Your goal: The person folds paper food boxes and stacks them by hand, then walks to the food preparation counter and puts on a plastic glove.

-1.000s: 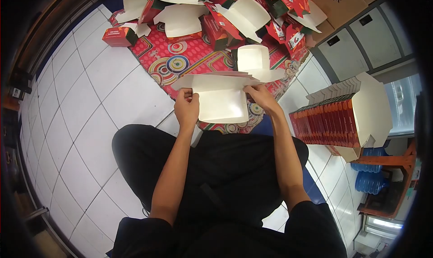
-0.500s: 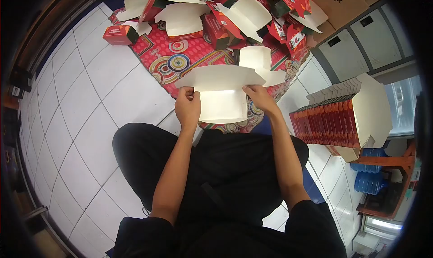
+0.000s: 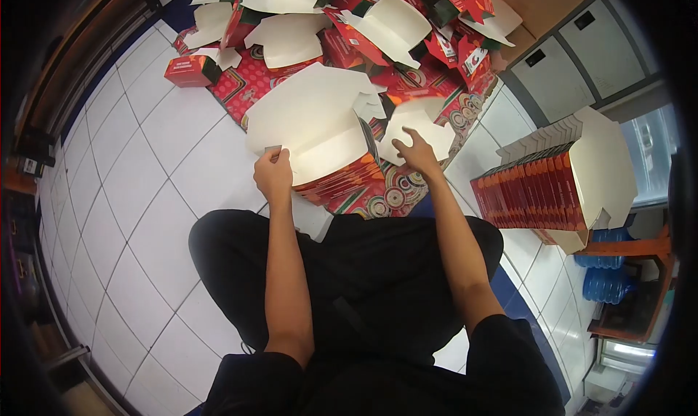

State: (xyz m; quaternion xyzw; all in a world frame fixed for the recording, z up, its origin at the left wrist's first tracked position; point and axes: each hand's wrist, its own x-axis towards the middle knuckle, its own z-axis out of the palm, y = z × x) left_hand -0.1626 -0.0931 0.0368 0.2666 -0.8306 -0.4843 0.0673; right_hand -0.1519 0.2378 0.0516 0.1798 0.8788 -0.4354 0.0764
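Observation:
A nested stack of open boxes (image 3: 320,140), white inside with red printed sides, sits tilted in front of my knees on a patterned red mat (image 3: 392,195). My left hand (image 3: 274,173) pinches the stack's near left corner. To the right, my right hand (image 3: 416,151) has its fingers apart over a single white-lined box (image 3: 425,129) and holds nothing. That box lies against the stack's right side, its lid partly blurred.
Many red, green and white boxes (image 3: 392,27) are heaped beyond the stack. At the right stands a long row of nested boxes (image 3: 527,191). Behind it are grey cabinets (image 3: 552,78) and a brown carton (image 3: 534,5). Blue water bottles (image 3: 607,285) stand farther right.
The stack has turned and tilted, showing its red layered side. My right hand has let go of it and opened over the single box. My left hand has moved slightly left and down.

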